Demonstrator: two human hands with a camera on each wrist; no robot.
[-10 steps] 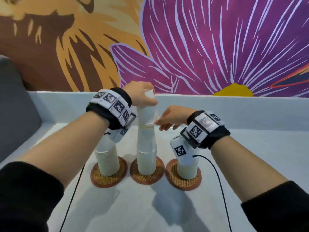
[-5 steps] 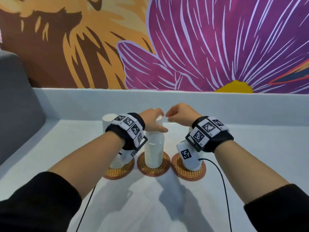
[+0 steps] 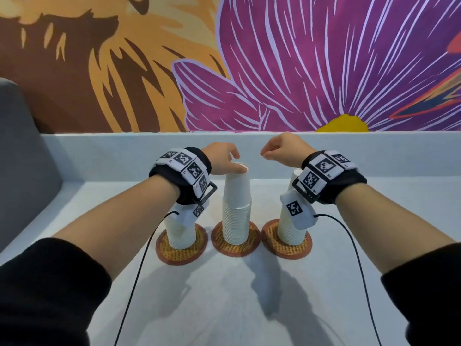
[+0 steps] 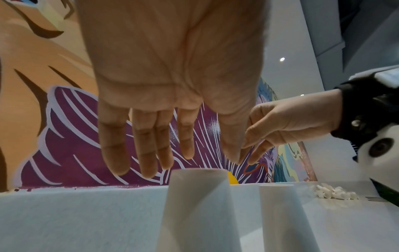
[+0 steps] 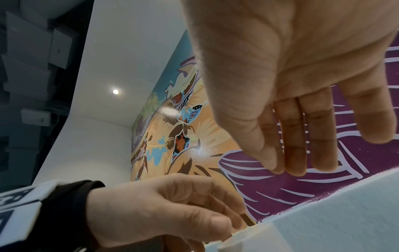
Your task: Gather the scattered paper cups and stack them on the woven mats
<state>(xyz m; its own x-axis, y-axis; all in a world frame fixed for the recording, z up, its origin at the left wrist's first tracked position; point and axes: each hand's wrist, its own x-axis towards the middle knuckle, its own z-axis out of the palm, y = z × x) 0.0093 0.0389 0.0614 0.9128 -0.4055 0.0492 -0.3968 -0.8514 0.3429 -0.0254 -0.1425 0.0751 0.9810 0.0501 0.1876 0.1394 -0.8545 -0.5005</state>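
Note:
Three stacks of upturned white paper cups stand on three round woven mats. The middle stack [image 3: 237, 208] [image 4: 198, 204] on its mat [image 3: 235, 247] is the tallest. The left stack [image 3: 178, 233] on its mat [image 3: 182, 253] and the right stack [image 3: 287, 233] [image 4: 280, 213] on its mat [image 3: 287, 250] are partly hidden by my wrist cameras. My left hand [image 3: 235, 163] [image 4: 172, 162] [image 5: 172, 213] hangs over the middle stack's top with straight fingers, its thumb at the rim. My right hand [image 3: 268, 156] [image 5: 302, 162] [image 4: 254, 150] hovers to the right, holding nothing.
The pale table [image 3: 224, 295] ends at a low back ledge [image 3: 124, 156] below a painted wall. A grey cushion [image 3: 20, 158] is on the left. Two black cables [image 3: 139, 270] [image 3: 359, 270] trail from my wrists. A pile of small white pieces [image 4: 334, 194] lies far right.
The tall middle stack was pushed down into a shorter, tighter one. Both hands have since let go of it, and the right hand has drawn off to the right.

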